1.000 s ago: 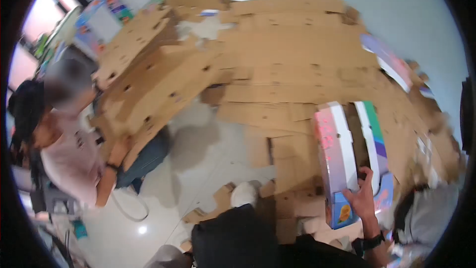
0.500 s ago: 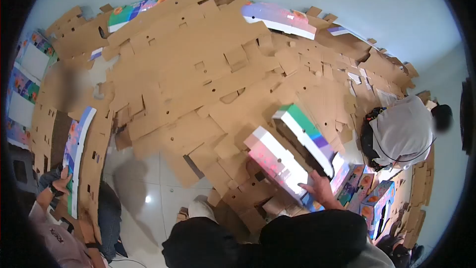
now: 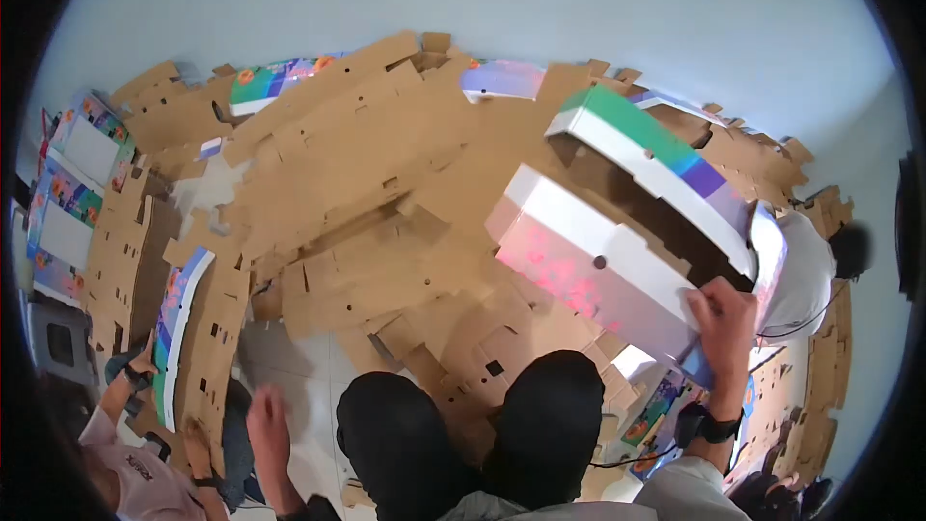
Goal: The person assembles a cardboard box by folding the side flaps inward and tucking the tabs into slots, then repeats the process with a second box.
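Observation:
My right hand (image 3: 723, 318) is closed on the near right rim of an open, empty-looking cardboard box (image 3: 608, 265). The box is long, with printed outer sides in pink, white, green and purple, and it is raised above the flat cardboard. Its brown inside shows between the two long walls. Low on the left, my left hand (image 3: 270, 420) is in the air, slightly blurred, with its fingers curled and nothing visible in them. It is apart from the box.
Flattened brown cardboard (image 3: 357, 164) is piled across the floor up to the wall. On the left, another person (image 3: 135, 468) handles a printed carton (image 3: 178, 338). Someone in a light top (image 3: 799, 275) is at the right. Printed boxes (image 3: 656, 410) lie beside my right forearm.
My right hand has lifted the box up and to the right, closer to me. My left hand has come into view at lower left. My head view has shifted, showing my knees.

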The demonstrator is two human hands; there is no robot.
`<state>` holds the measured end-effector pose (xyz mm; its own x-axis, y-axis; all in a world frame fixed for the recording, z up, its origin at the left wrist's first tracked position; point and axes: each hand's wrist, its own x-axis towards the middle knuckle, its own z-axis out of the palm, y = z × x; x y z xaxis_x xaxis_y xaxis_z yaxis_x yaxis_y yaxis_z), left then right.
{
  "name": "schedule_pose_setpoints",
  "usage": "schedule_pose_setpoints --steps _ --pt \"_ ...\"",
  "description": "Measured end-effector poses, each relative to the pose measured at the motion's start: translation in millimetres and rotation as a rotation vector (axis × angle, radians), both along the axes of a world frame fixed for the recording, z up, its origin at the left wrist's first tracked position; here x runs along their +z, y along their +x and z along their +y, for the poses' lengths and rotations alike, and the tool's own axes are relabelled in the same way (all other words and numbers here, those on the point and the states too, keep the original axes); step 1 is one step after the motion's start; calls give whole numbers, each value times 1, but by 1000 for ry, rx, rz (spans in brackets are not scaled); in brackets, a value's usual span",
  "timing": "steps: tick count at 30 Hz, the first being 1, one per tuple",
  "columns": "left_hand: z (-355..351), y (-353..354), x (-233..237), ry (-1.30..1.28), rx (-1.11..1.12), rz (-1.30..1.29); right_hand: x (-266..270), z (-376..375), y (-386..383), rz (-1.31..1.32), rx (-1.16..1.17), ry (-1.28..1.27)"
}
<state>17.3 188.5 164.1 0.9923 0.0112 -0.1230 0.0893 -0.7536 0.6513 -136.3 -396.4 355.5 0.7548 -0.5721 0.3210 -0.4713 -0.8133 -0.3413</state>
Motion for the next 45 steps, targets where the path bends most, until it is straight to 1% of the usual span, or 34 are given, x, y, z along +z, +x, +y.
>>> schedule_pose_setpoints --steps 1,2,4,6,7,8,9,10,12,13,14,16,18,19,20,21,22,23,24,25,28,29,30,32,33,35,36,37,39,41,42,43,44,45 --pt "-3 11 9 2 52 154 0 -4 4 -39 26 -27" --pt "-49 32 46 -217 -38 84 32 14 2 -24 -35 71" --pt "-141 72 121 -698 -251 26 37 38 -4 2 -60 129" --pt "-183 78 143 -1082 -341 162 26 84 -10 114 105 321" --pt "-203 78 154 -1089 -267 116 33 111 -6 387 241 467" --pt "-222 82 164 -1097 -199 52 23 132 -1 421 498 543" --pt "-232 90 173 -1100 -135 -10 17 156 6 427 560 689" --pt "-232 100 178 -1038 -156 22 11 178 7 435 616 845" --pt "-226 121 180 -919 -194 86 -1 206 4 661 654 1369" --pt "-226 128 174 -909 -208 147 10 222 11 615 651 1494" --pt "-227 138 163 -900 -216 199 18 227 14 529 761 1321" --pt "-221 139 137 -912 -214 271 -8 222 -1 710 784 1379" --pt "-213 129 116 -983 -194 290 -11 202 14 633 877 1437" --pt "-210 120 114 -958 -168 240 7 183 34 638 912 1266" --pt "-209 110 115 -931 -144 188 13 166 50 493 961 1017" --pt "-209 100 115 -901 -121 140 26 157 69 334 783 1041" --pt "-211 95 113 -932 -179 151 15 138 86 143 725 843" --pt "-216 93 109 -964 -239 158 20 124 114 -20 609 577" --pt "-217 89 105 -995 -299 164 14 119 145 -243 548 237" --pt "-217 86 102 -941 -330 158 -3 103 167 -244 520 62" --pt "-220 86 95 -874 -365 135 -18 101 175 278 409 361" --pt "-219 84 91 -912 -330 138 -30 106 172 187 414 187" --pt "-219 82 88 -947 -292 149 -31 111 174 169 431 173" --pt "-221 89 102 -454 -379 -187 -32 119 165 145 438 162" --pt "-225 90 115 -207 -421 -345 -33 115 166 221 408 133" --pt "-239 86 153 -24 -414 -616 -34 109 167 238 381 106" --pt "-245 91 159 -5 -482 -653 -35 108 167 239 363 96" --pt "-251 97 164 13 -551 -690 -38 105 164 18 360 307" --pt "-263 112 159 -110 -802 -536 -47 92 154 -423 350 706" --pt "-273 118 159 -217 -704 -332 -53 50 147 -752 256 905" --pt "-277 118 160 -269 -654 -232 -61 35 140 -732 97 833" --pt "-276 119 162 -117 -703 -156 -72 20 132 -712 -63 757" --pt "-271 123 165 35 -751 -77 -88 3 120 -691 -151 677" --pt "-271 120 167 75 -739 -3 -108 -11 103 -666 -243 597"
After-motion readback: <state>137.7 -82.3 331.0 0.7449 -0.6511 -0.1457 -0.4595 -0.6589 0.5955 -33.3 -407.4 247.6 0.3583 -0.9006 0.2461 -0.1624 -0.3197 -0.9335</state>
